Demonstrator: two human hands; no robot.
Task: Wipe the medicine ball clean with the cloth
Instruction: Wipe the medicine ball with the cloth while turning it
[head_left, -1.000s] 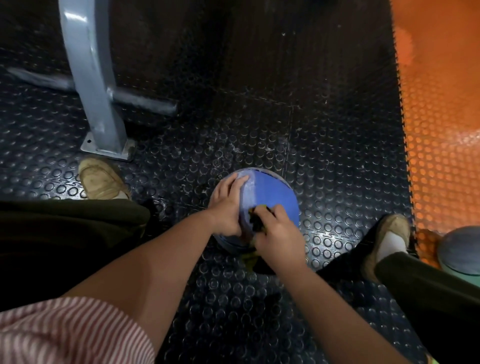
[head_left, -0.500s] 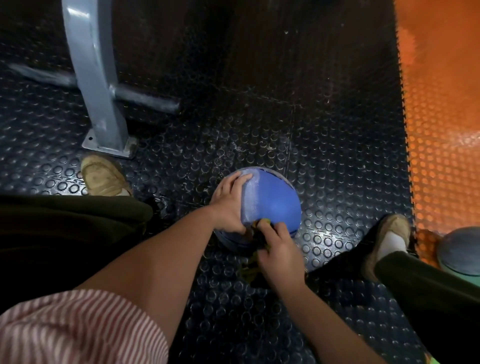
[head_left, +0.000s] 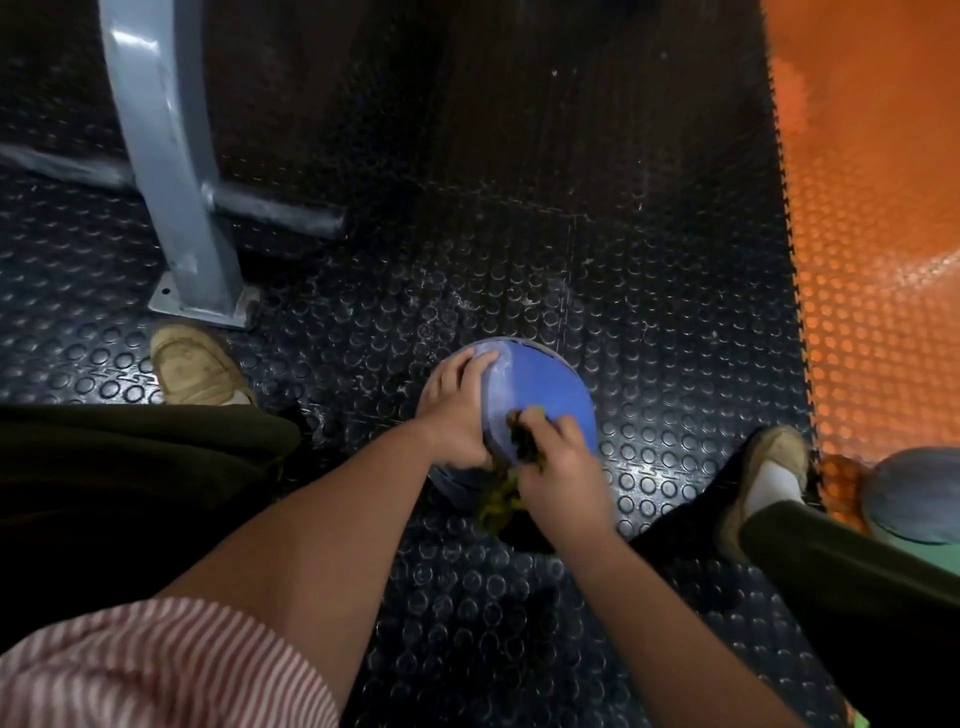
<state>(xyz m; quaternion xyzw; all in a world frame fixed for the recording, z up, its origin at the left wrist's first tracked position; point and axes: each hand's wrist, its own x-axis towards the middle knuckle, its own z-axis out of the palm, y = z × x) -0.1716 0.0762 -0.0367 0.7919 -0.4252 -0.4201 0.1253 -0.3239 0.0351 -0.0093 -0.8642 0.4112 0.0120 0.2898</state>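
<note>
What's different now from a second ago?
The right hand, gripping the cloth, slid down the medicine ball toward the person, then back up. Nothing was let go. The left hand still holds the ball's left side, and the ball sits where it was on the floor.

The medicine ball (head_left: 545, 384) was blue with a paler, chalky band on its left part, and the cloth (head_left: 498, 499) was a dark olive-yellow. The floor mat (head_left: 519, 234) was black, embossed with rows of small raised rings, and the adjoining mat (head_left: 872, 260) was orange with the same studded pattern (their shared edge was toothed). The metal post (head_left: 166, 156) was grey-blue, the shoes (head_left: 192, 366) tan, the sock (head_left: 774, 486) white, the trousers (head_left: 130, 452) dark olive, the sleeve (head_left: 156, 670) pink-and-white striped, and the second ball (head_left: 909, 493) grey above green.
</note>
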